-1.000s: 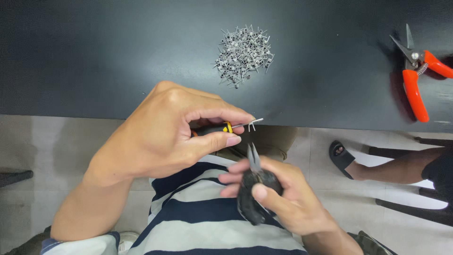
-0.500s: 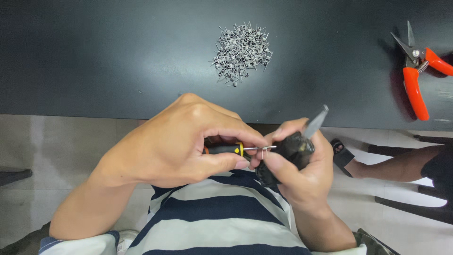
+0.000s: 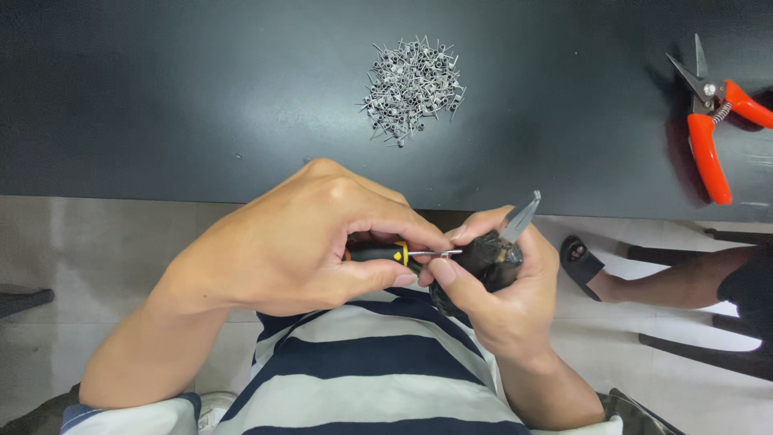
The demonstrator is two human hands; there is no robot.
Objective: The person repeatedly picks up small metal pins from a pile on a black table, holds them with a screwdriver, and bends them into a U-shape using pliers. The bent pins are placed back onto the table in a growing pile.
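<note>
1. Below the table edge, over a striped shirt (image 3: 362,362), the left hand (image 3: 298,242) is clenched around a small screwdriver (image 3: 378,253) with a black, orange and yellow handle; thumb and forefinger pinch it near the yellow collar.
2. Its thin metal shaft (image 3: 439,254) points toward the right hand (image 3: 499,298) and reaches that hand's thumb tip; whether anything sits on the shaft is too small to tell.
3. The right hand is closed around a black-handled pair of pliers (image 3: 491,258); the pointed metal tip (image 3: 522,216) sticks up and away from the body, clear of the fingers.
4. Both hands touch at the fingertips, just in front of the dark table (image 3: 161,97).
5. On the table, well apart from the hands, lies a heap of small wire coils (image 3: 412,79); at the far right lie orange-handled snips (image 3: 713,121), blades open.
6. Beyond the table edge at the right, another person's sandalled foot (image 3: 584,262) rests on the pale floor.
</note>
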